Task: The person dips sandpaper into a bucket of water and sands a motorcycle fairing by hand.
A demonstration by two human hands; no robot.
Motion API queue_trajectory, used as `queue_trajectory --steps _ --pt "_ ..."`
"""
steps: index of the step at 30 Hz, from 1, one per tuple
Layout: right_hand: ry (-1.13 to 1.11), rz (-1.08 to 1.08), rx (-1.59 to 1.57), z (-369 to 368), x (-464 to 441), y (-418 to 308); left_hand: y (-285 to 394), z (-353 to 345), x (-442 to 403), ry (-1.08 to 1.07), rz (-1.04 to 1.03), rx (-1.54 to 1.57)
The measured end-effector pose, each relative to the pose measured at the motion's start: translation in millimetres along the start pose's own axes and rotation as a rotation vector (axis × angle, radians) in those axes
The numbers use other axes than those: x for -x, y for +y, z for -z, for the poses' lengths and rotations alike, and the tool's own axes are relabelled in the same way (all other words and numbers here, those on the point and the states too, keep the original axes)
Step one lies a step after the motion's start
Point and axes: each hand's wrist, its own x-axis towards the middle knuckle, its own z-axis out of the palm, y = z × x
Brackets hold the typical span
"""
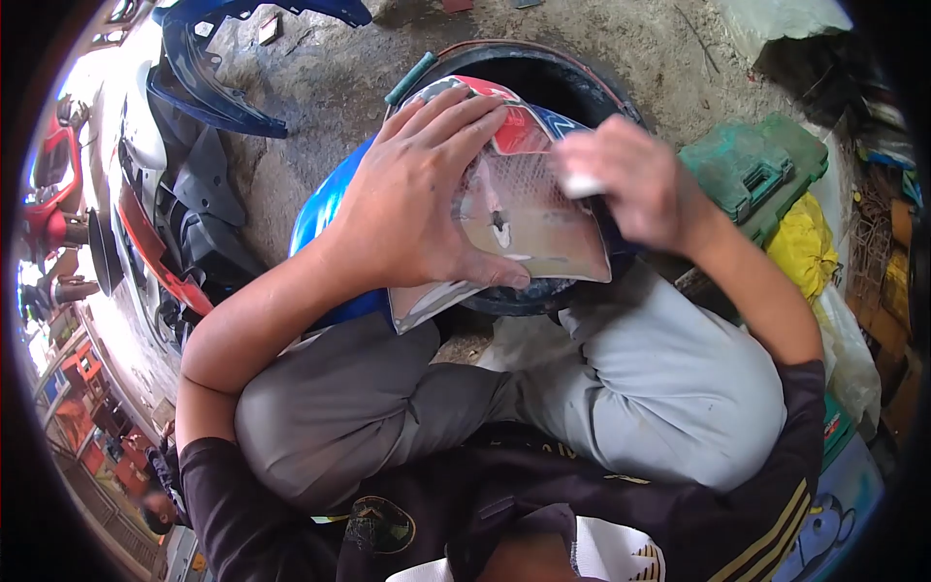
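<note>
A curved motorcycle body panel [543,233], blue and red with a dull, scuffed beige patch, rests over a black bucket [582,84] between my knees. My left hand [417,199] lies spread on the panel, fingers over its far edge and thumb along the near side. My right hand [626,179], smeared by motion, is closed on a small white piece [584,184] at the panel's right side. What that piece is I cannot make out. A small dark mark shows in the middle of the scuffed patch.
Blue plastic body parts [208,92] lie on the concrete floor at the upper left, with black and red panels [155,242] nearer. To the right stand a green tool case [752,170] and a yellow bag [805,242]. Another person [158,509] is at the far lower left.
</note>
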Motion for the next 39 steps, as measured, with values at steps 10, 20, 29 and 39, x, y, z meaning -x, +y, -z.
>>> queue_trajectory --steps 10,20,29,39 --pt "0.031 0.047 -0.038 -4 -6 -25 0 -1 0 0.004 0.007 -0.004" --pt "0.033 0.02 0.095 -3 2 2 -2 0 -1 0.033 -0.022 0.006" --pt "0.0 0.042 0.032 -5 4 -10 -1 2 -3 0.001 -0.001 -0.003" --pt "0.036 -0.022 -0.027 -4 4 -14 3 2 0 -0.023 0.018 0.005"
